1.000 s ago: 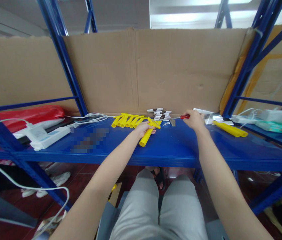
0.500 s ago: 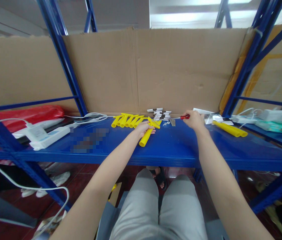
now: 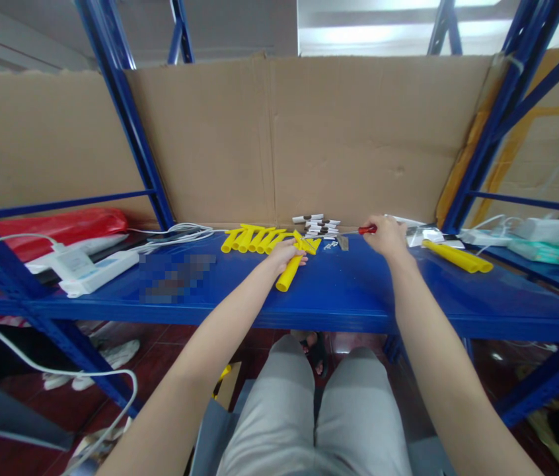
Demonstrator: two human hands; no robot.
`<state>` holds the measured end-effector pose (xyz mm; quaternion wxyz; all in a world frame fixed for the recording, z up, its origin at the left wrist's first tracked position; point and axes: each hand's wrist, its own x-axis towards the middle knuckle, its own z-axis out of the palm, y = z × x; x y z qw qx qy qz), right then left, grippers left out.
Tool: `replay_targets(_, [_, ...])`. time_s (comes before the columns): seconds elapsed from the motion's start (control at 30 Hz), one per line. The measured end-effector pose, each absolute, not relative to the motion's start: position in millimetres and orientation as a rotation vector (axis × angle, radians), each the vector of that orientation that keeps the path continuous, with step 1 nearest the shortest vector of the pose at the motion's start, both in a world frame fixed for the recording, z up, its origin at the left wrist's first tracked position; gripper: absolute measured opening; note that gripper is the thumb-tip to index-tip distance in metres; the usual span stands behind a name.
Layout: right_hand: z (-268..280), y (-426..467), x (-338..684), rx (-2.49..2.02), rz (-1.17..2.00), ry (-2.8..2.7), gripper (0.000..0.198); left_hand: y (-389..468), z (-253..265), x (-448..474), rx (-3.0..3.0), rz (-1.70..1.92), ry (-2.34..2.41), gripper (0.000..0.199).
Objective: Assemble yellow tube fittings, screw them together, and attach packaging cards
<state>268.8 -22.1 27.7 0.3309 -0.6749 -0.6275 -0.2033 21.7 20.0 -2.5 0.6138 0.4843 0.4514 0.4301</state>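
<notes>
My left hand (image 3: 287, 254) is closed around a yellow T-shaped plastic handle (image 3: 286, 277), its round hollow end tilted down toward me and its crosspiece pointing to the back right. Closed too, my right hand (image 3: 385, 235) grips a red-handled screwdriver (image 3: 367, 230) whose thin shaft barely shows. Between the hands lie a small grey metal piece (image 3: 343, 242), tiny silvery bits (image 3: 331, 244) that look like screws, and a pile of small white-and-dark pieces (image 3: 321, 229). Several more yellow T-shaped handles (image 3: 252, 239) lie in a row left of my left hand.
Two yellow tubes (image 3: 458, 256) lie on the blue shelf (image 3: 349, 291) at the right. A white power strip (image 3: 98, 272) with cables and a red bag (image 3: 61, 231) are at the left. Cardboard (image 3: 269, 139) stands along the back, between blue metal posts (image 3: 133, 119).
My right hand has shifted very slightly to the right with the screwdriver, and its shaft shows less than before. The left hand and its yellow handle have stayed in place.
</notes>
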Motion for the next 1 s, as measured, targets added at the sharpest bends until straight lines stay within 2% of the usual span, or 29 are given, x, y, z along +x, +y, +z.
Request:
replay_targets(0.33, [28, -25, 264, -1.702, -0.601, -1.646, 0.018, 27, -5, 21, 1.146, 1.047, 1.096, 0.083])
replay_targets(0.47, [27, -24, 265, -1.672, -0.631, -1.644, 0.017, 21, 1, 22, 1.227, 1.085, 1.153, 0.079])
replay_targets(0.67, [29, -27, 257, -1.597, -0.676, -1.656, 0.021, 21, 9, 17, 1.441, 1.353, 1.274, 0.074])
replay_targets(1.0, [26, -25, 253, -1.551, -0.706, -1.661, 0.025, 38, 5, 4, 1.627, 1.676, 1.032, 0.067])
